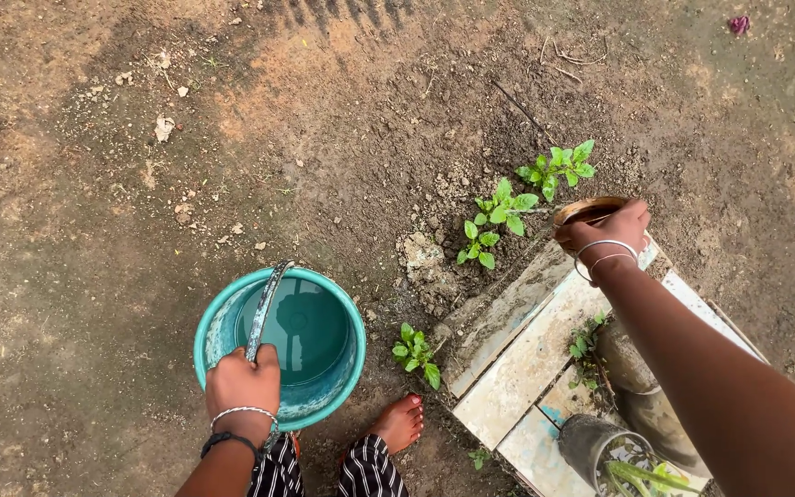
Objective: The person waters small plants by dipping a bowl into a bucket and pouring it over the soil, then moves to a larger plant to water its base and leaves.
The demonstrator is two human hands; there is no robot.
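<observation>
Teal bucket [280, 345] of water hangs below my left hand [243, 382], fist closed on its handle [264, 308]; my right hand [604, 230] clasps a brown cup [589, 210] just beside the seedlings [517, 204].

hands [243, 379]: 2 | bucket [218, 317]: 1 | cup [589, 210]: 1 | seedlings [505, 204]: 4 | pots [591, 440]: 2

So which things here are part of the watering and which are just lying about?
In use: left hand on teal bucket handle; right hand holding small brown bowl; green seedlings.
Lying about: pale slabs, dark pots, pebbles.
</observation>
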